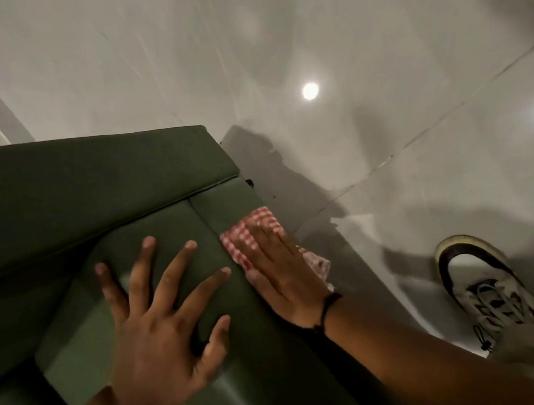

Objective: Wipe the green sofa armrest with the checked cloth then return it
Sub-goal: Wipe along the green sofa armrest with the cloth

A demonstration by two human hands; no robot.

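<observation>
Head view: wiping step under way. Right hand (pixel 280 266) pressed flat on checked cloth (pixel 256 230) at armrest (pixel 173 237) far right edge; left hand (pixel 156 309) splayed, empty. Next: sweep nearer, then return cloth.

I am standing in a home living room: green sofa (pixel 84 195) at left, glossy tiled floor (pixel 371 30) reflecting ceiling lights.

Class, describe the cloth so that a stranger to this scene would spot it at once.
Start at the dark green fabric sofa armrest. At its outer edge by the pale glossy floor, the right hand presses flat on a red-and-white checked cloth, the only patterned thing there.
</observation>
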